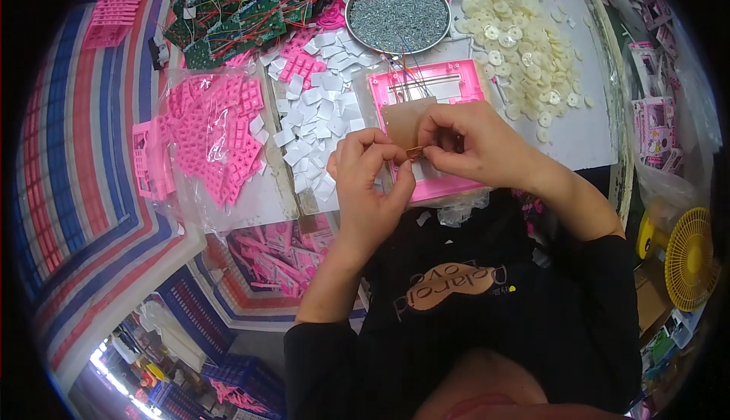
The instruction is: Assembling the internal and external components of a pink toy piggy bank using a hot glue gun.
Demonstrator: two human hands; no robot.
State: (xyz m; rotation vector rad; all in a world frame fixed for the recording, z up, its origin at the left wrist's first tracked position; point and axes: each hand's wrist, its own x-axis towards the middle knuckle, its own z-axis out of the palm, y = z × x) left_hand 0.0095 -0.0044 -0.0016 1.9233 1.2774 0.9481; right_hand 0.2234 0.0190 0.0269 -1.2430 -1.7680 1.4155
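The wire work seems to be the step in hand: left hand (365, 173) and right hand (475, 142) nearly meet, each with thumb and forefinger pinched at thin coppery wires (414, 151) — apparently twisting or parting their ends. Under both hands lies the pink casing (445, 186), a brown board (403, 120) just beyond the fingertips (the exact grip is partly hidden). The next move probably calls for a light, steady pinch — keeping the ends together without tugging the leads beyond the hands.
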